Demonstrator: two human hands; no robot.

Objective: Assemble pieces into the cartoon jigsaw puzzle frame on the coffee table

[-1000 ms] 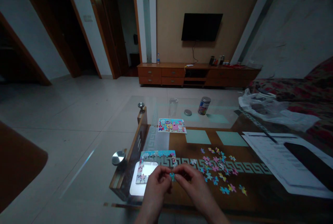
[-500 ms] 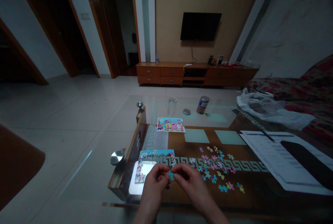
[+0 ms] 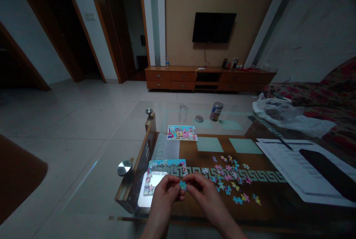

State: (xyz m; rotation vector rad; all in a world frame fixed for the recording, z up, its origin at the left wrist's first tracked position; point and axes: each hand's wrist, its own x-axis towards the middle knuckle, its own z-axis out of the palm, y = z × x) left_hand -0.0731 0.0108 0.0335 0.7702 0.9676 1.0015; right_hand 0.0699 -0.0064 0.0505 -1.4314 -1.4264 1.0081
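Observation:
My left hand [image 3: 166, 193] and my right hand [image 3: 202, 193] meet over the near edge of the glass table [image 3: 194, 150]. Both pinch one small blue puzzle piece [image 3: 183, 185] between their fingertips. Just beyond them lies a partly built jigsaw frame [image 3: 162, 170], its top and left border filled and its middle bare white. Several loose pink, blue and yellow pieces [image 3: 230, 179] are scattered to the right of my hands. A colourful cartoon reference picture [image 3: 182, 132] lies farther back.
A drinking glass [image 3: 183, 112], a round lid [image 3: 199, 119] and a tin can [image 3: 216, 111] stand at the table's far end. Papers [image 3: 289, 165] and a dark flat object [image 3: 328, 174] lie at right. A plastic bag [image 3: 280, 115] rests by the sofa [image 3: 319, 98].
My hands stay together on the blue piece, shifting only slightly. The view has tipped a little, so the table sits marginally lower and left.

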